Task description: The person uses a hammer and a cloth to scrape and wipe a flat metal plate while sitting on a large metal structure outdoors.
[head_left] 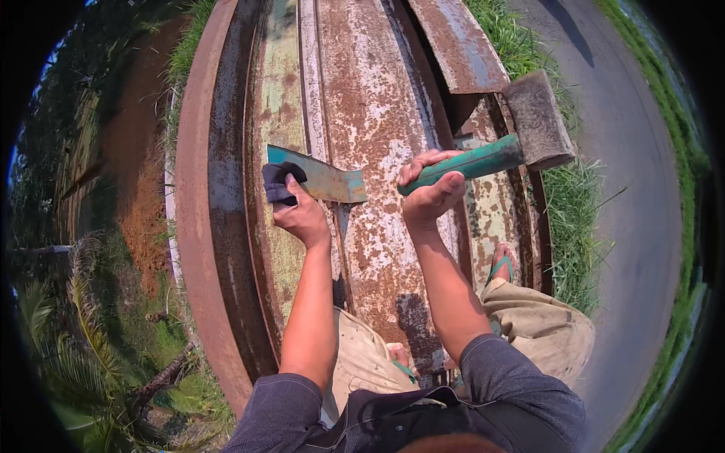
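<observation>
One hammer (491, 156), handle (474, 161) slanting up-right, head (538, 119) rightmost

Green-handled hammer (495, 156) — tilted, bluish metal plate (326, 181) — rusty

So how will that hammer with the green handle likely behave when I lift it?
The hammer probably feels heavy toward its thick, blocky head, so it may tip that way in your right hand. Its straight green handle looks rigid and likely won't flex. The head's flat-looking sides suggest it's not very apt to roll if set down.
</observation>
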Action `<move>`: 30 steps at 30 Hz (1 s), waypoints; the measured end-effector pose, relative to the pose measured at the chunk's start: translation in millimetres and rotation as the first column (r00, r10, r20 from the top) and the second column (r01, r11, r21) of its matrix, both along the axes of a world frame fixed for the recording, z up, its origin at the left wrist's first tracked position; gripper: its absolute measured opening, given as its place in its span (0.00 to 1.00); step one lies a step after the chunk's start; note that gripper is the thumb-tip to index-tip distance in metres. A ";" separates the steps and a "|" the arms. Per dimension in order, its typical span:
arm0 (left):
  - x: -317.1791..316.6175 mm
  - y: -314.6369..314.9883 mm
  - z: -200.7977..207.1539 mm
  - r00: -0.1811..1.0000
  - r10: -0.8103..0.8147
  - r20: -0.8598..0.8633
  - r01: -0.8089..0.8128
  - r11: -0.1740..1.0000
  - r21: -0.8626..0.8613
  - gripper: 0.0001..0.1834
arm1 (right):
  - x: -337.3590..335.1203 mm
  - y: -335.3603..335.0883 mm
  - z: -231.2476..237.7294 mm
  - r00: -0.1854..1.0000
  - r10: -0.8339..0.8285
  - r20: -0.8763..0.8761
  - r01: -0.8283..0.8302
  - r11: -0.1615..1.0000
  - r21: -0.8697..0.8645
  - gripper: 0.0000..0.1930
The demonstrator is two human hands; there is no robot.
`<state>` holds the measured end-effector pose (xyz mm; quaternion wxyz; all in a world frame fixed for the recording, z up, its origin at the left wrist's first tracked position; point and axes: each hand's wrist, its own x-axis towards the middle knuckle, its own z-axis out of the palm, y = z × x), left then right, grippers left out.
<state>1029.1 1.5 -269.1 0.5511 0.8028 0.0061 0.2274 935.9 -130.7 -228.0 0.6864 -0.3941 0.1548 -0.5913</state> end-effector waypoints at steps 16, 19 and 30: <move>1.1 -18.5 16.1 0.999 0.024 -0.032 -0.025 0.999 -0.030 0.17 | -98.2 -7.7 -20.9 0.700 0.397 -0.593 -0.296 0.918 0.265 0.26; 6.1 -14.1 6.3 0.996 0.055 -0.071 -0.047 0.993 0.108 0.13 | -76.7 -21.6 32.2 0.877 0.330 -0.350 -0.306 0.944 0.124 0.29; -7.6 -37.5 16.5 0.996 -0.084 0.018 0.085 0.993 -0.087 0.16 | -34.0 51.5 -166.0 0.567 0.379 -0.731 -0.284 0.923 0.259 0.32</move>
